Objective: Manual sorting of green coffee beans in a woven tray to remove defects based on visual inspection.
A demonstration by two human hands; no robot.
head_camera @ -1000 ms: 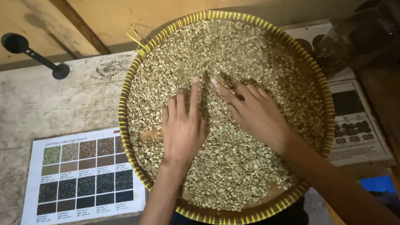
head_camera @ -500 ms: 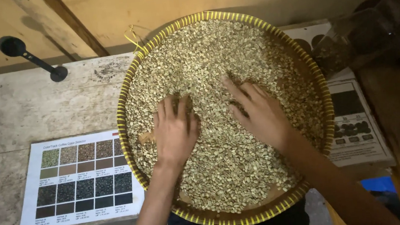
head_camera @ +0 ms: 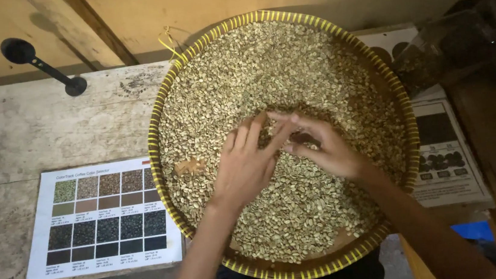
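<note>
A rough, pale stone-like table (head_camera: 47,134) carries a round woven tray (head_camera: 398,91) with a yellow-striped rim, heaped with small matte green coffee beans (head_camera: 265,65). Left hand (head_camera: 244,164) lies flat, fingers spread on them; right hand (head_camera: 324,147) pinches loosely, its catch indiscernible. A glossy colour chart (head_camera: 101,217) lies just beside.

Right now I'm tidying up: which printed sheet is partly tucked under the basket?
The sheet on the right; the woven basket rim covers its left edge. The colour chart lies beside it.

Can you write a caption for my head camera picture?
Two hands, left and right, meet over pale beans in a woven tray.
</note>
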